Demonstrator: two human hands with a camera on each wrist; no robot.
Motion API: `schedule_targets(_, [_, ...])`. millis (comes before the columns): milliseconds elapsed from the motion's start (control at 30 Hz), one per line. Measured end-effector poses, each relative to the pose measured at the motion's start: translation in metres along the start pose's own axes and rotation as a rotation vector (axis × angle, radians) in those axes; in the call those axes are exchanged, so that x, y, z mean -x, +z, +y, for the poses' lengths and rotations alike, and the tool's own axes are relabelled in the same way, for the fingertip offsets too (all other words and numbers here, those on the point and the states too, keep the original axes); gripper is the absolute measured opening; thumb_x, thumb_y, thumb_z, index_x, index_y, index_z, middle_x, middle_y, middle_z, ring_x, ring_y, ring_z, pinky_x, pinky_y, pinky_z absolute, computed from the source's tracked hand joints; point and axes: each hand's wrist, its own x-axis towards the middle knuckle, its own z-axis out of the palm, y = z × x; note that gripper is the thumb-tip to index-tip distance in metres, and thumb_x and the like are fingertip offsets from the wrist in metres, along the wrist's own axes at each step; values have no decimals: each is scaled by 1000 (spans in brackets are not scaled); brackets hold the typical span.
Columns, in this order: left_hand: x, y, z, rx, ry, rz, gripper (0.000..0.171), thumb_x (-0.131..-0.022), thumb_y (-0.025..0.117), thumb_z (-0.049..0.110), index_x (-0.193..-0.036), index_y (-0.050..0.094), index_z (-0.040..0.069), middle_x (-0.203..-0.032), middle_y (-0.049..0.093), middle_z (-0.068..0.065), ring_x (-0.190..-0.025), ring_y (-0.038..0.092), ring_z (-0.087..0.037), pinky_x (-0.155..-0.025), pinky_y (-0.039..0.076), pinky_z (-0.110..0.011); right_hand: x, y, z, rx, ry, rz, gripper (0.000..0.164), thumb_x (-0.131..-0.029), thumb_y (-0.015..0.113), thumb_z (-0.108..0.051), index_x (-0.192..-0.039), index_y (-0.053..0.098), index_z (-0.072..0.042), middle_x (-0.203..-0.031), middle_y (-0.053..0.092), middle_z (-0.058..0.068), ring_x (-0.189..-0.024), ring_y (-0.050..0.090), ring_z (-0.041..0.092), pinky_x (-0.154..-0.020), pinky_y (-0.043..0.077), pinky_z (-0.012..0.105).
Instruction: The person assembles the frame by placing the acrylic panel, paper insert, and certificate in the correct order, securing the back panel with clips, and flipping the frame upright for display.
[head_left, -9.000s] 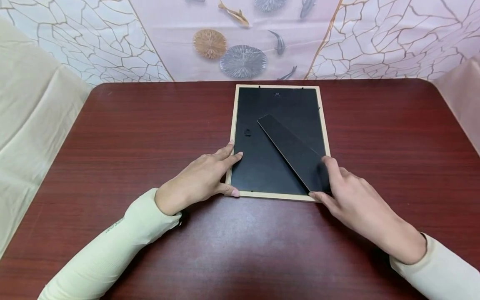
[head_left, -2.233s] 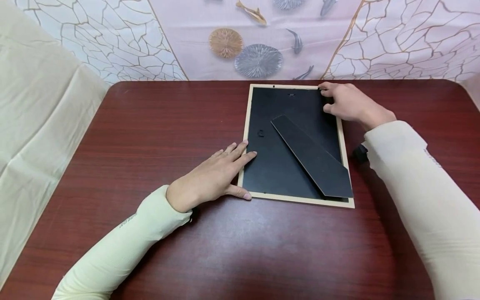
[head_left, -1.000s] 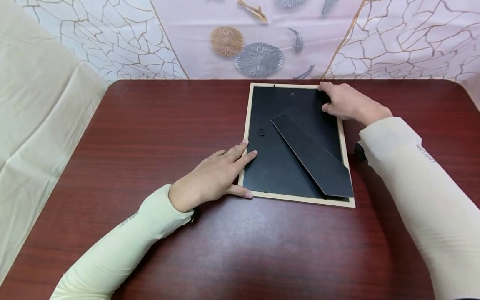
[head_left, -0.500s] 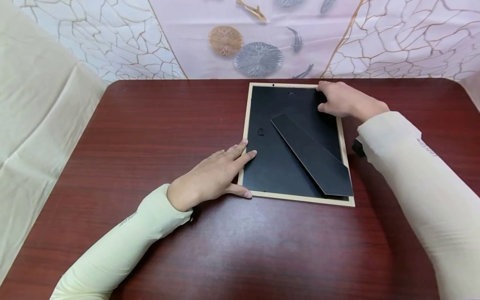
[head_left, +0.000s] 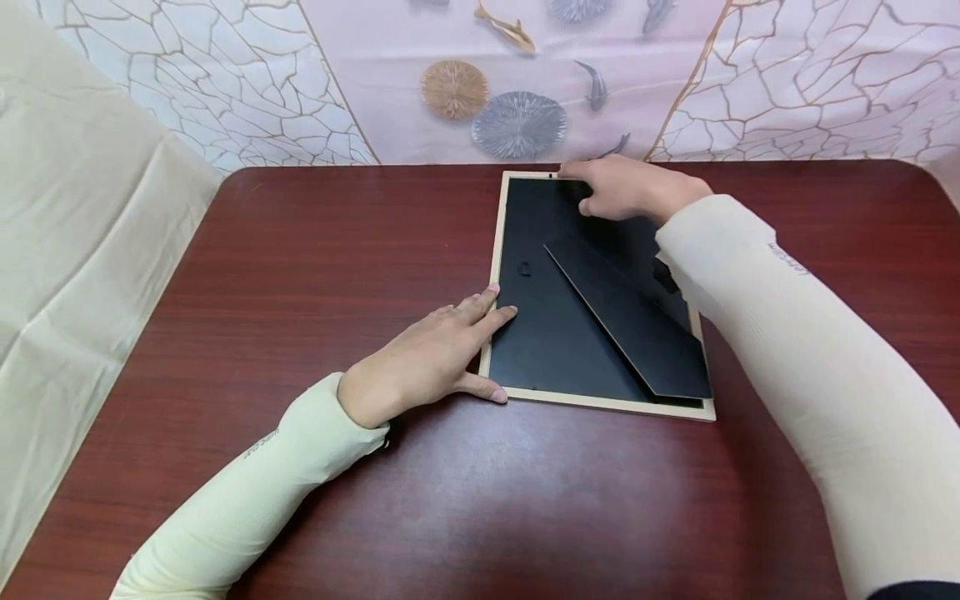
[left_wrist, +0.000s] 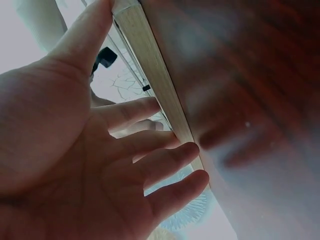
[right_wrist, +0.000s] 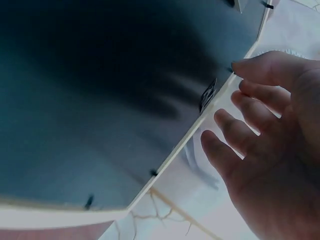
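A picture frame (head_left: 600,405) with a pale wooden rim lies face down on the table. Its black backing board (head_left: 562,358) carries a stand leg (head_left: 637,333), slanting to the lower right corner. My left hand (head_left: 427,354) rests with extended fingers on the frame's lower left side, thumb by the near edge. The wooden edge (left_wrist: 155,65) passes beside those fingertips in the left wrist view. At the far edge, my right hand (head_left: 630,187) has a fingertip at a small black tab (right_wrist: 231,69). Its other fingers, loosely bent, hang beyond the rim in the right wrist view.
A metal hanger (right_wrist: 208,96) sits near the far rim, with another black tab (right_wrist: 153,173) farther along. A small dark fitting (head_left: 525,269) is on the board's left. Patterned cloth (head_left: 517,125) hangs behind the reddish-brown table (head_left: 337,250); pale fabric (head_left: 75,250) covers the left side.
Earlier my right hand was on the stand leg at the lower right, then at the far right corner. It has now slid left along the far edge. My left hand has stayed on the frame.
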Motion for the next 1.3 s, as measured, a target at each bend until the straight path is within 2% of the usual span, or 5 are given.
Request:
schedule_targets(267, [-1,0,2,-3,-3,-10,103,-87,78,57,-166,30,11,-175,15,-19,-161,24,-35,-128,27,-54,-12,0,-7,-18,-5,39,68,-104,45,-10,-165,18,3,-171,21,28,-157,23,48,-128,20,60])
schedule_targets(367, [-1,-1,3,-6,-3,-15,103,-87,78,57,-165,31,11,-175,16,-19,-161,25,-36,-128,27,-54,-14,2,-7,-40,6,47,66,-104,45,-10,-164,22,3,-166,30,29,-153,31,48,-126,24,61])
schedule_targets(533, [-1,-1,2,-3,-4,-13,103,-86,79,57,-165,31,10,-175,16,-19,-161,26,-34,-128,28,-54,-16,1,-10,-66,25,45,62,-104,44,-10,-162,26,1,-163,35,30,-149,36,48,-122,28,62])
schedule_targets(1000, [-2,1,5,-29,-49,-47,102,-89,74,59,-166,28,10,-175,10,-19,-162,24,-31,-129,26,-51,-19,4,-14,-74,41,20,67,-103,44,-10,-164,20,-3,-164,35,29,-147,38,45,-121,30,61])
schedule_targets(1300, [-2,1,5,-43,-50,-45,102,-89,73,60,-166,29,11,-175,10,-19,-161,25,-31,-129,26,-51,-18,6,-13,-75,42,-5,71,-104,42,-9,-168,10,-4,-169,26,29,-154,31,43,-126,25,59])
